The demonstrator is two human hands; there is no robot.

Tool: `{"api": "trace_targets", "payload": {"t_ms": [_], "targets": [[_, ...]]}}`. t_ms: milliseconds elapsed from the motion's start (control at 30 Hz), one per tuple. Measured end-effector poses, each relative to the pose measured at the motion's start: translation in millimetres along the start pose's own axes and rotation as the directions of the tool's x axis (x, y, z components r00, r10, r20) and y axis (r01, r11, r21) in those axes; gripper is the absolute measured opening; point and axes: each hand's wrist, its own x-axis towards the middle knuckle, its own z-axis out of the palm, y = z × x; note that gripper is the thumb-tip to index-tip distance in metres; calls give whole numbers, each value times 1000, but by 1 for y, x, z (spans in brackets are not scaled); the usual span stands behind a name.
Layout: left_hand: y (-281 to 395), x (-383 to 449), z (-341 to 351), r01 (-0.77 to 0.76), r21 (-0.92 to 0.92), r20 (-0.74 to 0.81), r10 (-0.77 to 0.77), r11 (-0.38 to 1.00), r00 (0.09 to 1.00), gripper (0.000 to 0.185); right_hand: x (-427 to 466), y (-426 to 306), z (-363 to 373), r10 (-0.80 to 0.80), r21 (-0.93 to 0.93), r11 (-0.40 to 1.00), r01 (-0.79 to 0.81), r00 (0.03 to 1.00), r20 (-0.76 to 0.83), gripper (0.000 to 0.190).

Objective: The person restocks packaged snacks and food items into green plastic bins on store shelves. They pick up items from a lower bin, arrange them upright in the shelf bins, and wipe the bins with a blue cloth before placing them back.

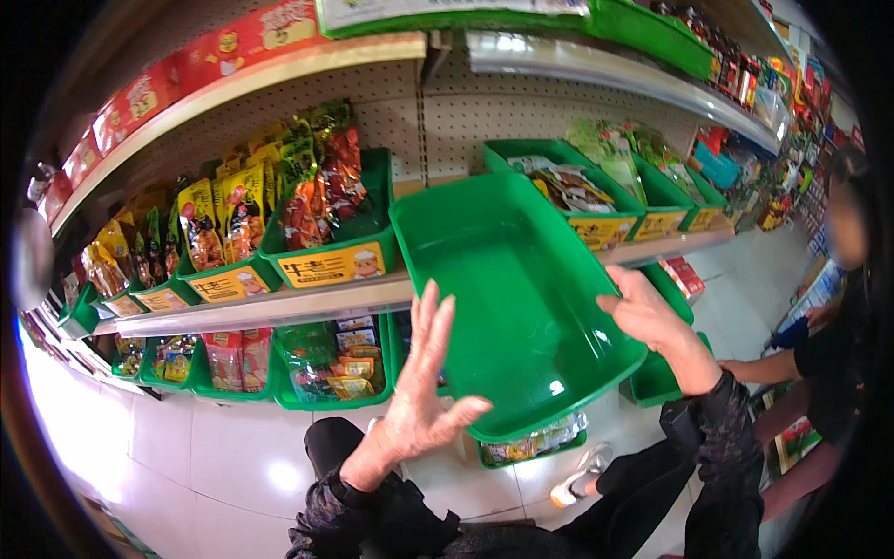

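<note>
A bare green plastic bin (517, 279) is tilted up in front of me, its inside towards me and its far end near the middle shelf. My right hand (649, 314) grips its right rim, thumb over the edge. Beside the left wall is my left hand (422, 391), fingers spread, with nothing held; whether it touches the bin I cannot tell. Left of the bin on the shelf stands a green bin of packaged snacks (328, 216). To its right, another green bin (569, 189) holds small flat packets.
The middle shelf edge (279, 307) runs across before me, under an upper shelf edge (559, 63). Lower green bins hold packets (349, 363). A filled green bin (534, 447) is on the tiled floor near my feet. At the right is another person (824, 349).
</note>
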Motion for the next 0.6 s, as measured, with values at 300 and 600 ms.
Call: {"api": "trace_targets", "payload": {"t_ms": [300, 600], "targets": [[-8, -5, -8, -151, 261, -147, 194, 953, 970, 99, 32, -11, -5, 171, -110, 980, -164, 984, 56, 30], [-17, 2, -20, -3, 222, -426, 100, 975, 899, 64, 41, -71, 5, 258, -175, 953, -249, 966, 30, 13]]}}
